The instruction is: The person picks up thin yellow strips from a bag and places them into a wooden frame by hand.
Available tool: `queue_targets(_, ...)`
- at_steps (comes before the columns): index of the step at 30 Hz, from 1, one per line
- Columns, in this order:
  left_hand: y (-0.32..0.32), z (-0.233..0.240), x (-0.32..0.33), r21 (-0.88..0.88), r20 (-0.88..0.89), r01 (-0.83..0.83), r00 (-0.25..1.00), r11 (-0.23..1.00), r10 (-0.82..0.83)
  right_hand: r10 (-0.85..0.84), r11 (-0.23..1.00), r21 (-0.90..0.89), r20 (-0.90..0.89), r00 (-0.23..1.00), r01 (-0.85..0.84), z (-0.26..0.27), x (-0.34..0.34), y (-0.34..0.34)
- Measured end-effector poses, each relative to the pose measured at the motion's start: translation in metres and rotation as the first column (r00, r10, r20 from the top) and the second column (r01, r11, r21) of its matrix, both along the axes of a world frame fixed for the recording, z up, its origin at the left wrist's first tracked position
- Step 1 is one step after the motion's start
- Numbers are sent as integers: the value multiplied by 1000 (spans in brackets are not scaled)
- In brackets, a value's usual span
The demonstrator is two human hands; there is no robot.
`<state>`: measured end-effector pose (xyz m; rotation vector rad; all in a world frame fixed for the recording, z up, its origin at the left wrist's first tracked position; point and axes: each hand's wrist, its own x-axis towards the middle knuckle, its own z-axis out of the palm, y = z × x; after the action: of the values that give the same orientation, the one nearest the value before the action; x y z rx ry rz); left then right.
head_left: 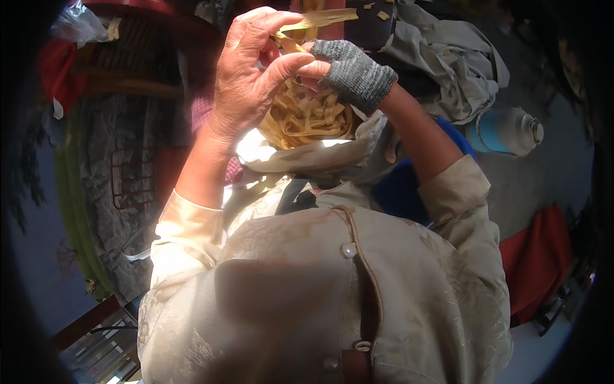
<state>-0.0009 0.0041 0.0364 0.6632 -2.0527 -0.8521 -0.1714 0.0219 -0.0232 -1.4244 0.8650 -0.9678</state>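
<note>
High in the view, my bare left hand (pixel 252 62) pinches a flat yellow strip (pixel 331 18), which looks like dried plant leaf. One end sticks out to the right past my index finger. A folded part of the strip (pixel 289 44) runs down to my right hand (pixel 352 72), which wears a grey knitted fingerless glove. The right fingertips close on that lower part, close to my left thumb, and are partly hidden. Below both hands lies a heap of similar yellow strips (pixel 312 117), coiled and tangled inside a pale cloth bag (pixel 307 156) near my lap.
A thermos flask (pixel 503 132) with a light blue band lies at right. Crumpled grey-beige cloth (pixel 453 62) lies behind it, beside a dark surface (pixel 367 26) with small yellow scraps. Red cloth (pixel 539 264) hangs at lower right. A clear plastic bag (pixel 79 24) is at upper left.
</note>
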Motion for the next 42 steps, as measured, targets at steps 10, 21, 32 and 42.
queue_targets(10,5,-130,3,148,520,-20,852,989,-61,-144,866,-382,427,893,323,-1,-68,0)
queue_targets(21,-50,-86,43,202,166,-311,945,929,281,-440,821,217,829,345,528,24,-95,8)
queue_targets(32,-29,136,90,-658,-378,-494,870,568,317,18,998,12,863,505,-56,-13,-58,-14)
queue_targets(42,14,-64,37,6,741,13,672,1000,-13,-147,933,357,503,852,-50,-21,-31,-10)
